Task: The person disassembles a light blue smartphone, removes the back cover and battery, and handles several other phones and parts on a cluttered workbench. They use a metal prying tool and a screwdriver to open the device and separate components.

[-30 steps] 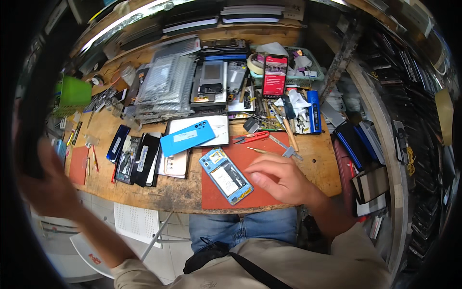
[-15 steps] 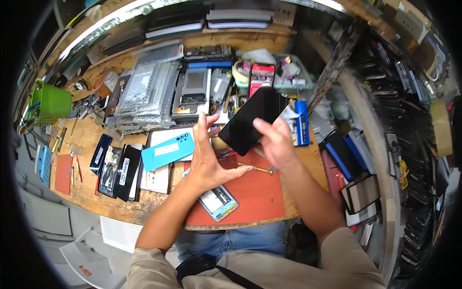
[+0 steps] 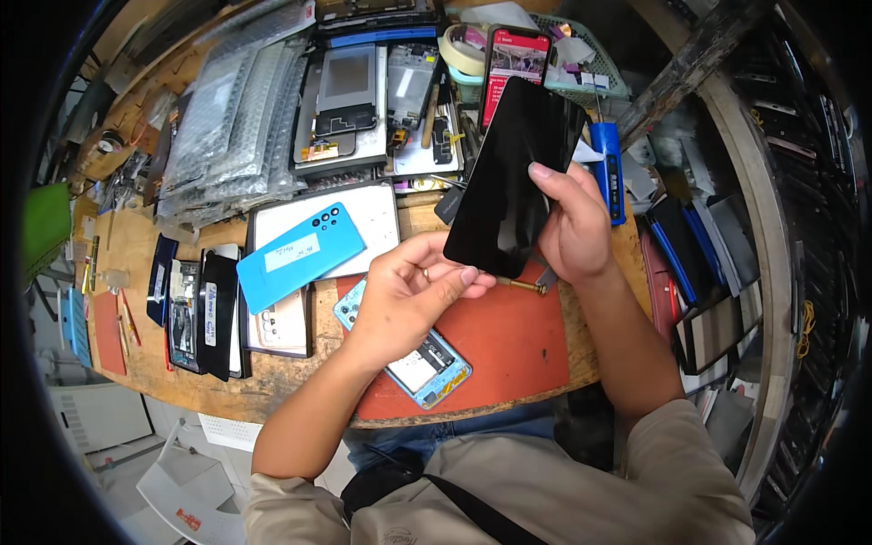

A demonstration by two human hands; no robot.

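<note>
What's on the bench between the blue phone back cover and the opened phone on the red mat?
In the head view, the left hand lies between the blue back cover and the opened phone, over the phone's upper end.

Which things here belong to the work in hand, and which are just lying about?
In hand:
black screen panel, held by right hand and left hand
opened blue phone on red mat

Lying about:
blue back cover
lit phone
tape roll

I note a black screen panel [image 3: 513,177] held upright mid-frame; behind it a lit phone screen [image 3: 515,59], red and white; clear plastic packages [image 3: 227,118] stacked far left; a white label [image 3: 284,252] on a blue back cover [image 3: 300,256].
</note>
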